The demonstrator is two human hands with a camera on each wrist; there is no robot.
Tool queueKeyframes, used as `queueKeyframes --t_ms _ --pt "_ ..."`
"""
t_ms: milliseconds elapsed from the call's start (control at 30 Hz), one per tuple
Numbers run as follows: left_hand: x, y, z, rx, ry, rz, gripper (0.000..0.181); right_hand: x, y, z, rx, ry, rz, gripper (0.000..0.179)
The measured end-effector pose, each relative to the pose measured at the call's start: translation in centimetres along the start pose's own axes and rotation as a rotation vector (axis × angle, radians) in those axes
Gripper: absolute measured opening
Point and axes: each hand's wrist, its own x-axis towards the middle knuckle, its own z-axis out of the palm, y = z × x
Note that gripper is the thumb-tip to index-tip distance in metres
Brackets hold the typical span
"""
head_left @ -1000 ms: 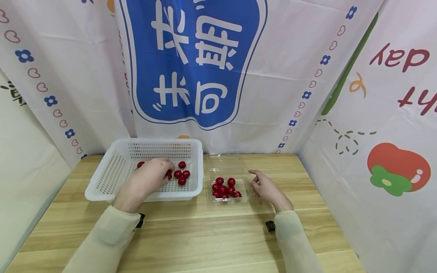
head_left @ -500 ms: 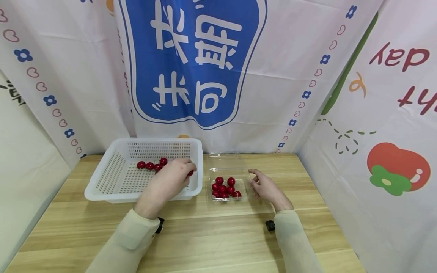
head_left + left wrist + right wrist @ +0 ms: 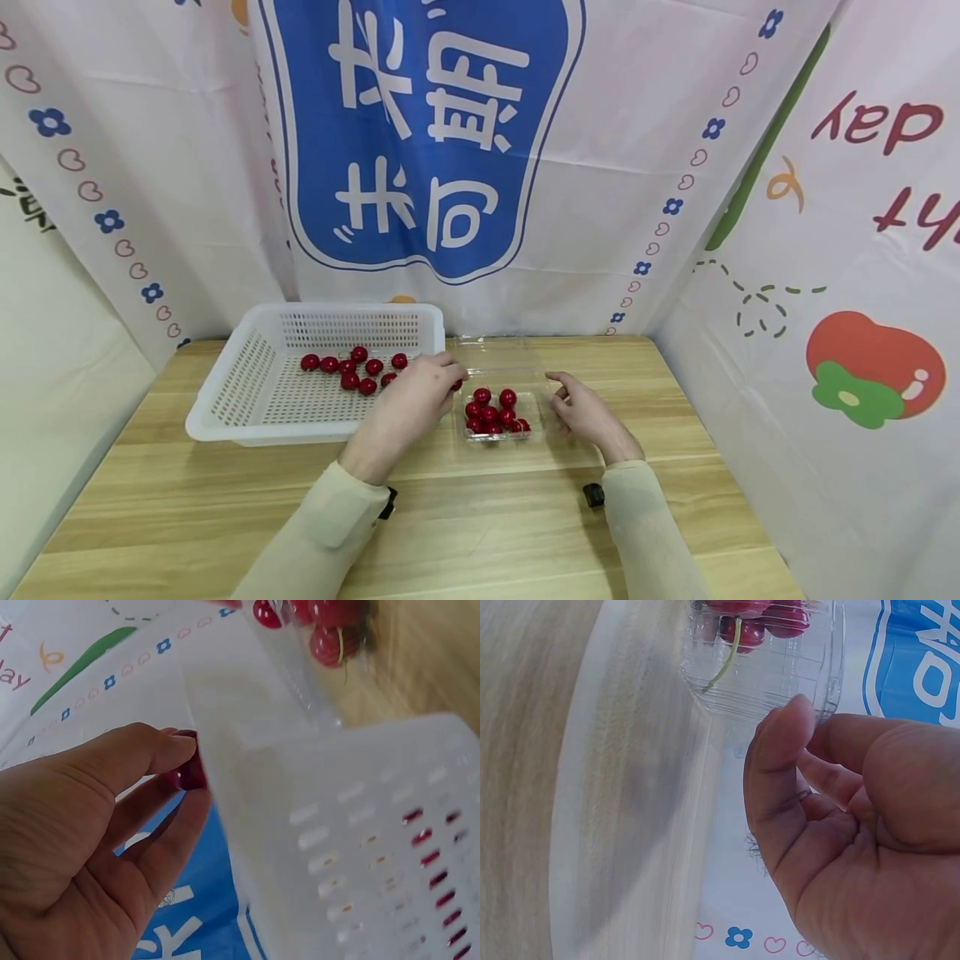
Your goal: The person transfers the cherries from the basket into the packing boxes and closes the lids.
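Observation:
My left hand point(image 3: 415, 393) pinches a dark red cherry point(image 3: 190, 772) between thumb and fingertips, at the right rim of the white plastic basket point(image 3: 225, 400). Several more cherries point(image 3: 349, 380) lie on the basket's slotted floor, some partly hidden by this hand. To the right stands a clear plastic clamshell box point(image 3: 531, 408), lid raised at the back, with a cluster of cherries point(image 3: 489, 415) inside. My right hand point(image 3: 588, 417) stays just right of the box, its fingers loosely bent and holding nothing. In the right wrist view its fingertips point(image 3: 799, 716) overlap the box's edge.
The wood-grain table point(image 3: 480, 525) spreads in front of the basket and box. Printed cloth point(image 3: 600, 150) hangs behind it and along the sides. Small black devices sit at both wrists, such as the right one point(image 3: 593, 497).
My left hand has moved right, from inside the basket to its right rim, carrying a cherry. Cherries it covered before now show. The right hand has stayed in place.

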Motion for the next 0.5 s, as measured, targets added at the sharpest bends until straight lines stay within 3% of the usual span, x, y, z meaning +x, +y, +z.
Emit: queueKeyframes --t_ms 267,500 --pt "1.3 1.3 2.3 -0.082 -0.031 -0.077 0.023 0.0 -0.1 0.0 0.003 0.001 0.002 0.057" --pt "2.1 2.1 4.1 0.014 -0.041 -0.081 0.021 -0.1 -0.1 0.0 0.009 0.003 -0.001 0.057"
